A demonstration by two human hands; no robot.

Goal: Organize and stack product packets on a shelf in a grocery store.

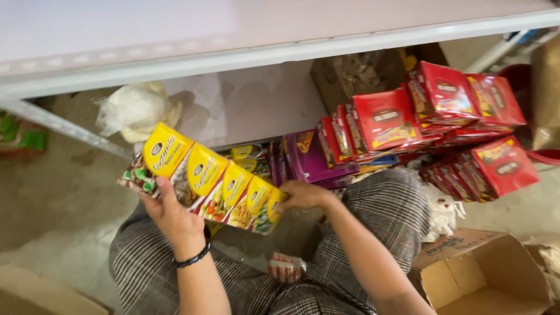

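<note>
Both hands, left hand [169, 213] and right hand [303, 194], clasp a row of yellow packets [204, 178] before a shelf [256, 105] partly stocked with red boxes [443, 116]

yellow packets [204, 181] held, red boxes [443, 122] stacked, perhaps purple box [312, 156]

Both hands: L hand [170, 213], R hand [303, 194] clasped.

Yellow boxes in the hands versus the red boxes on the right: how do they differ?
The yellow boxes are held in a tilted row, pressed between the left hand and right hand; the red boxes are untouched. The yellow boxes form one line; the red boxes sit in an uneven pile, several layers high. Colours differ: yellow against red. Both are small printed cartons.
</note>
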